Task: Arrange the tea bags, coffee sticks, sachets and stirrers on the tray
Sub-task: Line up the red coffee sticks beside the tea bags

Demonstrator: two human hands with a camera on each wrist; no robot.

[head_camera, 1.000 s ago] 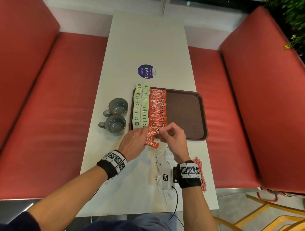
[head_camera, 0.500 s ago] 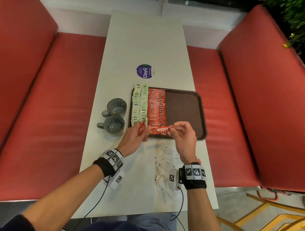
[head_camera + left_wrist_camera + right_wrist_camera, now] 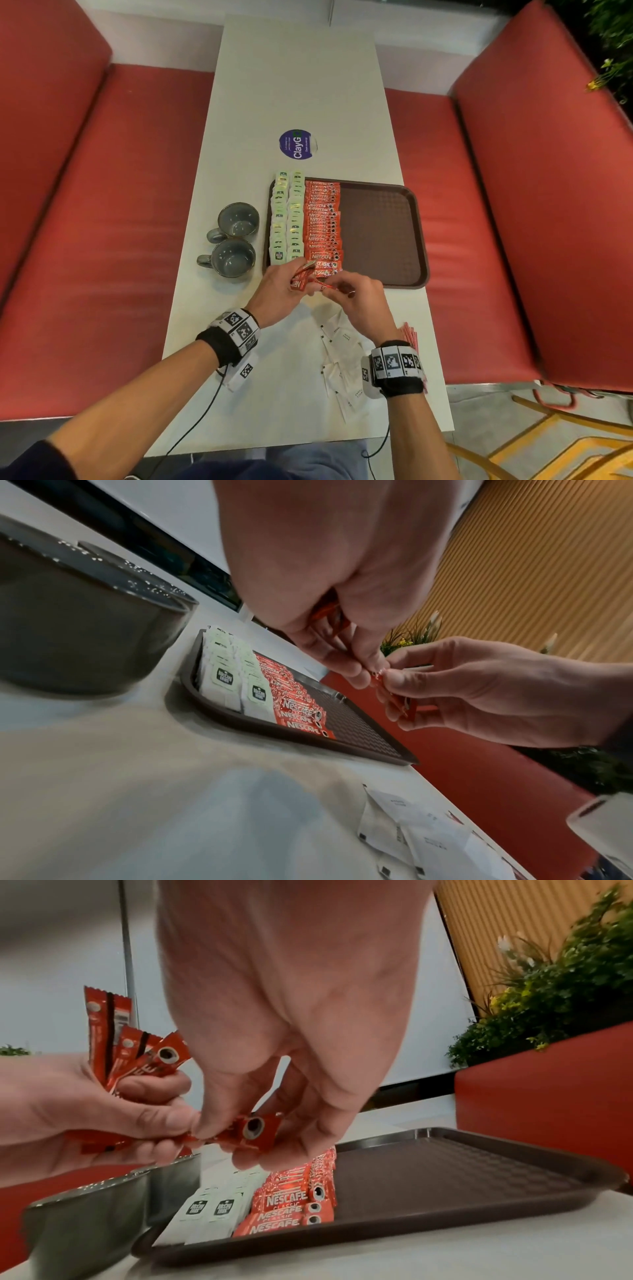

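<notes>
While our two hands meet just off the near rim of the tray (image 3: 419, 240), several slips look possible to us. Going left to right: the two grey mugs (image 3: 233, 240) stand on the desk (image 3: 291, 85) just beside the tray's left edge, so a careless left elbow could knock them. Our left hand (image 3: 277, 294) curls round a small fan of spare coffee sticks (image 3: 116, 1042); we judge that grip loose enough to shed one when the hand turns. Two columns of tea bags (image 3: 287, 219) and one column of laid sticks (image 3: 323, 226) fill the tray's left part, and a heavy set-down could shove that overlapped row askew. Our right hand (image 3: 363, 308) pinches a single stick (image 3: 251, 1127) at its end, shared with the left fingertips; pulling before the left lets go might tear or bend it. White sachets (image 3: 342, 370) and red stirrers (image 3: 409, 337) lie loose under the right wrist, where it could sweep them off the desk.
</notes>
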